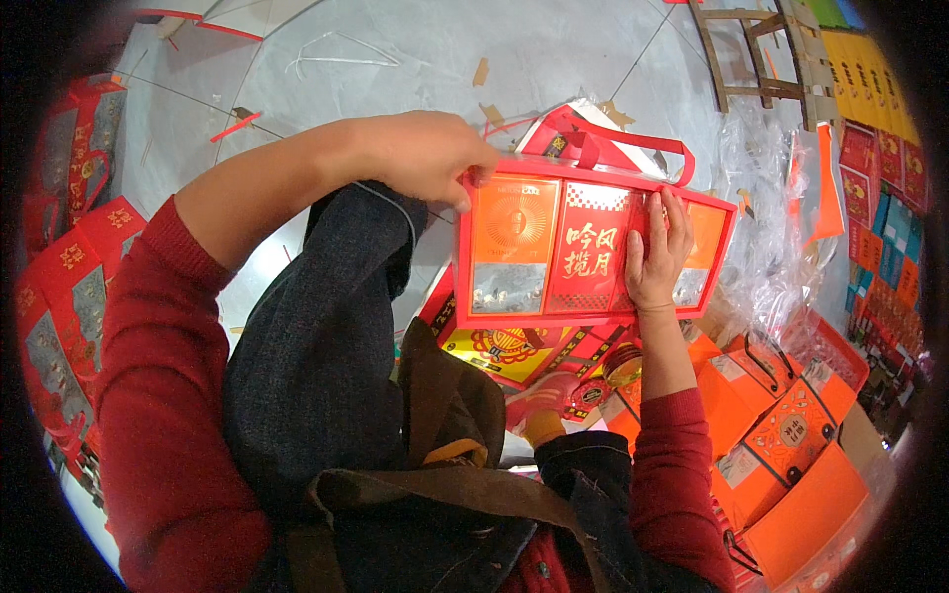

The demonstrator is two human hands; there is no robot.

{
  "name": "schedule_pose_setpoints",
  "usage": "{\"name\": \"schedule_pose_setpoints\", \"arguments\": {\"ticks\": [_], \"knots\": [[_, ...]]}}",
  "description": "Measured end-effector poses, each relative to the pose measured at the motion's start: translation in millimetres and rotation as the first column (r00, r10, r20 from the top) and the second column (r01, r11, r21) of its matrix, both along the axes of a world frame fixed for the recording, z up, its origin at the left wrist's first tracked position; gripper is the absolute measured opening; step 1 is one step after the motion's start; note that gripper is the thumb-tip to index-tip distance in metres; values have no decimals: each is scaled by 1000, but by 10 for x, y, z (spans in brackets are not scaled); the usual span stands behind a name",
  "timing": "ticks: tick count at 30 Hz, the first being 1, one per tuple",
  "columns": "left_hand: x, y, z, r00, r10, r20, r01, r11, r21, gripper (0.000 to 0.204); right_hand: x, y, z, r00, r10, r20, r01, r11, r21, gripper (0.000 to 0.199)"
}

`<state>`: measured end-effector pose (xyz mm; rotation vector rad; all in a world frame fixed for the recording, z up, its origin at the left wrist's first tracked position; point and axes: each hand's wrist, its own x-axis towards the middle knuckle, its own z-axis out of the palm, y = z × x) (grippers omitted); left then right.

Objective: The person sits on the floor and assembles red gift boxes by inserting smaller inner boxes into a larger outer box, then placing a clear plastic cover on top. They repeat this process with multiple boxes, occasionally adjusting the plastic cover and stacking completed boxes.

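Note:
A shallow red gift box (727,259) rests tilted in front of my knees. Inside it sit an orange-and-silver box (516,219), a red middle box with gold lettering (591,287) and another orange-and-silver box (708,225). My left hand (435,158) grips the gift box's far left corner, thumb curled over the rim. With fingers stretched out, my right hand (656,252) lies flat over the right part of the middle box and its neighbour. Behind the gift box a red ribbon handle (643,140) loops up from a red and white carton. Below it lies a yellow, red and black printed box (499,351).
Orange gift bags with dark cords (781,435) crowd the right side, by crumpled clear plastic (741,296). Red boxes with clear windows (69,282) line the left. A wooden stool (771,54) stands far right. Tape scraps (237,126) litter the grey floor.

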<state>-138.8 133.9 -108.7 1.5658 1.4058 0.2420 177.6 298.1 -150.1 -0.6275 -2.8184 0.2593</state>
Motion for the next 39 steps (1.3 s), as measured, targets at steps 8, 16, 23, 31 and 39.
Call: {"name": "schedule_pose_setpoints", "arguments": {"ticks": [8, 16, 23, 31, 39], "knots": [[142, 29, -133, 985, 6, -170, 9, 996, 85, 21, -15, 4, 13, 1000, 8, -3, -8, 1000, -7, 51], [89, 40, 136, 937, 260, 232, -64, 784, -618, 25, -11, -5, 13, 1000, -1, 3, 1, 1000, -4, 51], [168, 232, -9, 972, -61, 226, 180, 810, -558, 34, -21, 1, 9, 1000, 6, -3, -6, 1000, -13, 52], [271, -45, -116, 577, 759, 303, -254, 519, -816, 39, -19, -7, 3, 1000, 2, -2, -2, 1000, -1, 50], [278, -24, -89, 673, 734, 87, -567, 588, -576, 26, -19, -3, -3, 1000, -1, -15, 1, 1000, -19, 52]]}}
